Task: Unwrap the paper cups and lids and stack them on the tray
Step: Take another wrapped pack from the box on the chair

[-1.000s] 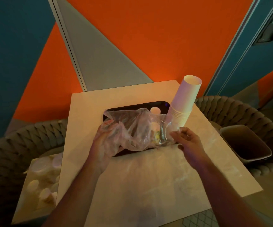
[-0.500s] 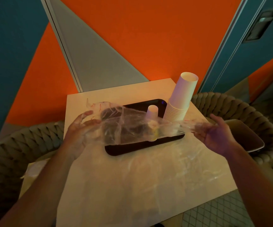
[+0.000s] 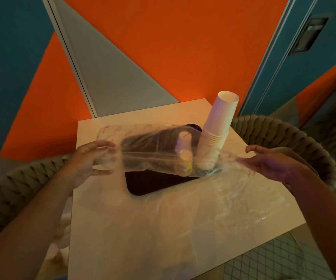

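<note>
A clear plastic wrapper (image 3: 155,152) is stretched out flat in the air above a dark tray (image 3: 163,182). My left hand (image 3: 90,158) pinches its left end and my right hand (image 3: 270,164) grips its right end. A tall stack of white paper cups (image 3: 217,130) stands tilted at the tray's right end. A small white cup (image 3: 183,138) stands on the tray beside it, seen through the plastic. More small cups or lids (image 3: 187,158) show blurred behind the wrapper.
The tray lies on a square pale table (image 3: 163,229) against an orange, grey and teal wall. Woven chairs stand at the left (image 3: 11,188) and right (image 3: 284,134). Pale wrapped items (image 3: 58,249) lie low at the left of the table.
My hands have moved apart and pulled the crumpled wrapper out flat over the tray. The right hand has gone far to the right, past the cup stack.
</note>
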Demonstrator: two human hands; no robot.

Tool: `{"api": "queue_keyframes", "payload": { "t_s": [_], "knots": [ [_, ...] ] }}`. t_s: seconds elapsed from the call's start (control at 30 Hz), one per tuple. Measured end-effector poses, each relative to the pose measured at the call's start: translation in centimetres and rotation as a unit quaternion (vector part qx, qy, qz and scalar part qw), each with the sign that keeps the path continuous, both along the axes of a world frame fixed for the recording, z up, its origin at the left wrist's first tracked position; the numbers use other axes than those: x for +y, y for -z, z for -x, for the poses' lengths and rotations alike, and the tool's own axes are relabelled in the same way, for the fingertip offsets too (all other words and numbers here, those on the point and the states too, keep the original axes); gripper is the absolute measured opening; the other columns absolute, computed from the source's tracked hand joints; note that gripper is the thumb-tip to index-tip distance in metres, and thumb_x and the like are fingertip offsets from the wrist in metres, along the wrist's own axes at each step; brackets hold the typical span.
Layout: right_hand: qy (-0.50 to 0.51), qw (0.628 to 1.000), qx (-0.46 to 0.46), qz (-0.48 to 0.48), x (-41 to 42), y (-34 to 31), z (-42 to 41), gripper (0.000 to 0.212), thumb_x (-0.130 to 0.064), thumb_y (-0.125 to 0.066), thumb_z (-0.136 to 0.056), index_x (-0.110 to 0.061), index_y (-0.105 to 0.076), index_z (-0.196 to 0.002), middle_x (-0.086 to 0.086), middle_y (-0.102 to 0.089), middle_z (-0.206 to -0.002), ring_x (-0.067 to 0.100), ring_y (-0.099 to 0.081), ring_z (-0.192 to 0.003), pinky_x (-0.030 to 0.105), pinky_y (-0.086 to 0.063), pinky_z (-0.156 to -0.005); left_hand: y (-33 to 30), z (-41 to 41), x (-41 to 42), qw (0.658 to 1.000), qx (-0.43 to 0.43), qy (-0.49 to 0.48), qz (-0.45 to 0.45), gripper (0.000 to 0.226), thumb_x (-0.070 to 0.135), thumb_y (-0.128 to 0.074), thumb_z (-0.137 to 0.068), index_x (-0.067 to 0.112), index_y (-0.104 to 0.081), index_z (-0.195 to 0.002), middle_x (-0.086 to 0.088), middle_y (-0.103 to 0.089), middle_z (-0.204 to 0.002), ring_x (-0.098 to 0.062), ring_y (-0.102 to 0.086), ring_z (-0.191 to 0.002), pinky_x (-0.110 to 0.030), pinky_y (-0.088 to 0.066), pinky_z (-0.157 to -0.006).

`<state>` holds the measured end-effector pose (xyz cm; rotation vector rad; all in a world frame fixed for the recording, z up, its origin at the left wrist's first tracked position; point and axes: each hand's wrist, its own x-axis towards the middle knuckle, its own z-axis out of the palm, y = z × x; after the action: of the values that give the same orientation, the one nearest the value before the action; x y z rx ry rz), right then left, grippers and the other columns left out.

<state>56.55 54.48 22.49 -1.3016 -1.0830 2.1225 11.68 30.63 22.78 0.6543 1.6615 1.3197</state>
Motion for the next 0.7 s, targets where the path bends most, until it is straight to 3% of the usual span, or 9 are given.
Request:
{"api": "queue_keyframes", "payload": {
  "t_s": [0.13, 0.27, 0.4, 0.47, 0.57, 0.63, 0.7],
  "knots": [
    [-0.043, 0.999, -0.016, -0.003, 0.2, -1.3, -0.9, 0.045, 0.024, -0.043, -0.092, -0.01, -0.062, -0.116, 0.021, -0.074, -0.108, 0.025, -0.077, -0.086, 0.033, -0.06, -0.076, -0.7, 0.4, 0.3, 0.996, -0.078, 0.024, -0.027, 0.018, 0.019, -0.057, -0.094, 0.015, -0.067, -0.108, -0.013, -0.071, -0.119, -0.036, -0.068, -0.11, -0.05, -0.059, -0.079],
    [-0.062, 0.998, -0.004, -0.02, 1.0, -1.9, -2.0, 0.056, 0.029, -0.043, -0.084, -0.013, -0.064, -0.113, 0.014, -0.075, -0.101, 0.024, -0.076, -0.081, 0.032, -0.063, -0.067, -1.5, 0.8, 0.8, 0.991, -0.092, 0.048, -0.079, 0.022, 0.009, -0.051, -0.091, 0.014, -0.069, -0.103, -0.013, -0.068, -0.119, -0.033, -0.063, -0.117, -0.045, -0.061, -0.08],
    [-0.083, 0.996, 0.022, -0.029, 2.0, -2.0, -3.2, 0.07, 0.023, -0.082, -0.051, -0.013, -0.071, -0.11, 0.013, -0.072, -0.114, 0.028, -0.075, -0.091, 0.036, -0.065, -0.064, -2.6, 0.1, 1.7, 0.997, -0.037, 0.031, -0.055, 0.033, -0.009, -0.059, -0.082, 0.012, -0.068, -0.105, -0.008, -0.074, -0.103, -0.028, -0.069, -0.106, -0.038, -0.064, -0.073],
    [-0.077, 0.996, 0.019, -0.026, 2.3, -2.0, -3.4, 0.066, 0.015, -0.087, -0.049, -0.009, -0.071, -0.109, 0.014, -0.073, -0.115, 0.026, -0.076, -0.093, 0.035, -0.064, -0.072, -3.0, -0.4, 2.0, 0.999, 0.004, 0.018, -0.045, 0.034, -0.016, -0.058, -0.085, 0.011, -0.069, -0.105, -0.009, -0.075, -0.101, -0.027, -0.069, -0.104, -0.035, -0.064, -0.07],
    [-0.061, 0.997, 0.006, -0.046, 2.4, -2.0, -3.1, 0.069, -0.014, -0.103, -0.04, -0.002, -0.077, -0.104, 0.017, -0.073, -0.116, 0.021, -0.076, -0.094, 0.029, -0.059, -0.082, -3.3, -1.1, 2.3, 0.998, 0.042, -0.002, -0.05, 0.032, -0.017, -0.061, -0.085, 0.01, -0.072, -0.098, -0.002, -0.075, -0.095, -0.025, -0.068, -0.101, -0.028, -0.063, -0.068],
    [-0.037, 0.995, -0.014, -0.093, 2.6, -1.7, -3.0, 0.068, -0.023, -0.1, -0.045, -0.002, -0.077, -0.106, 0.017, -0.072, -0.12, 0.02, -0.074, -0.096, 0.027, -0.061, -0.081, -3.4, -1.5, 2.4, 0.996, 0.073, -0.007, -0.041, 0.029, -0.015, -0.066, -0.084, 0.012, -0.076, -0.088, -0.001, -0.074, -0.099, -0.024, -0.068, -0.101, -0.028, -0.063, -0.069],
    [-0.008, 0.99, -0.031, -0.136, 2.8, -1.4, -3.2, 0.053, -0.017, -0.087, -0.064, -0.006, -0.073, -0.115, 0.015, -0.07, -0.127, 0.021, -0.072, -0.102, 0.031, -0.06, -0.085, -3.6, -1.7, 2.4, 0.996, 0.076, -0.006, -0.037, 0.029, -0.011, -0.068, -0.083, 0.015, -0.079, -0.078, 0.002, -0.073, -0.108, -0.019, -0.068, -0.104, -0.032, -0.063, -0.073]
  ]
}}
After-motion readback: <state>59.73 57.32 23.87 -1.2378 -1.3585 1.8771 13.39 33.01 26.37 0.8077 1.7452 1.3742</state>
